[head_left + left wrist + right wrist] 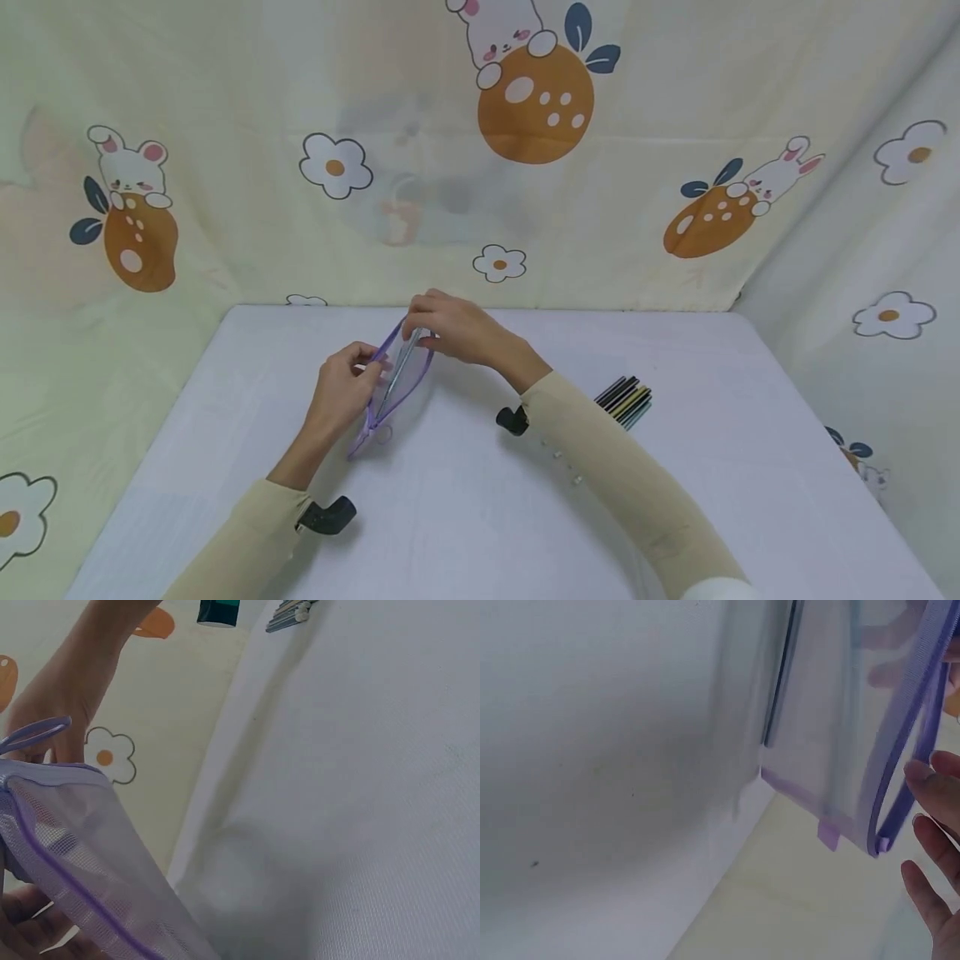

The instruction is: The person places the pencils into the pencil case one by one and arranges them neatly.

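A translucent mesh zipper pouch [405,385] with purple edging is held up above the table, its zippered mouth spread apart. My left hand [347,387] grips the pouch's left side, thumb at the purple edge. At the top end of the mouth, my right hand [453,329] pinches the purple edge [900,761] between thumb and finger. Inside the pouch lie a dark pencil-like stick [782,675] and a paler bluish one [851,712], seen through the mesh. A purple loop [37,733] sticks out at the zipper end.
A bundle of several dark, yellowish and greenish pencil-like sticks [624,402] lies on the white table [480,517], right of the hands. Small pale bits [576,480] show beside the right sleeve. A patterned curtain [247,242] hangs behind the table, with another at right.
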`<state>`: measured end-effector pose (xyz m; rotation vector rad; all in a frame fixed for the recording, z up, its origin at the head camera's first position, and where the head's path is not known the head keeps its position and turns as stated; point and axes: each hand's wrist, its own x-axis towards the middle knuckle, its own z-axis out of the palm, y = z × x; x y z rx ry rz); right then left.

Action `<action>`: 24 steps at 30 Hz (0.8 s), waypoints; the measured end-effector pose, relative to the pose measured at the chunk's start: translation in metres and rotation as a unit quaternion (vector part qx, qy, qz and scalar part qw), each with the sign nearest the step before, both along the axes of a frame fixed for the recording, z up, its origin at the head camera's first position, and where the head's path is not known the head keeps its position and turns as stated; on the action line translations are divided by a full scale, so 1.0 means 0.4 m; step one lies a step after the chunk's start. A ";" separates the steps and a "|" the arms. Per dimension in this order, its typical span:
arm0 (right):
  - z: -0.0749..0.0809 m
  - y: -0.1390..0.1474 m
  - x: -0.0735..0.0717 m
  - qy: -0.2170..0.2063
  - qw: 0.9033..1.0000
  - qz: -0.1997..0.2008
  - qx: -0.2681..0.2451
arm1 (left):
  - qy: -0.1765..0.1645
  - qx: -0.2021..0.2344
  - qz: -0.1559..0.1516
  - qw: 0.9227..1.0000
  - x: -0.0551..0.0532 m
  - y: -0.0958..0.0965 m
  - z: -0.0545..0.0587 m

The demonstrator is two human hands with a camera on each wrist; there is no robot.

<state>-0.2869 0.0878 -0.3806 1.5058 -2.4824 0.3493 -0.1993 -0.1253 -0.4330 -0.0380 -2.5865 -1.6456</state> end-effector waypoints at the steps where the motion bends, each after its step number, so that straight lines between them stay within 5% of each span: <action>1: 0.003 0.010 0.004 -0.002 1.000 -0.006 -0.007 | 0.001 0.001 -0.001 1.000 0.001 0.001 0.001; 8: 0.039 0.120 0.042 -0.094 0.994 -0.055 -0.013 | 0.004 0.005 0.000 1.000 0.003 0.000 0.001; 15: 0.055 0.254 0.077 -0.203 0.974 -0.103 0.013 | -0.002 0.006 -0.002 1.000 0.002 0.001 0.003; 24: 0.036 0.406 0.098 -0.270 0.949 -0.159 0.025 | -0.014 0.006 -0.004 1.000 0.005 0.000 0.011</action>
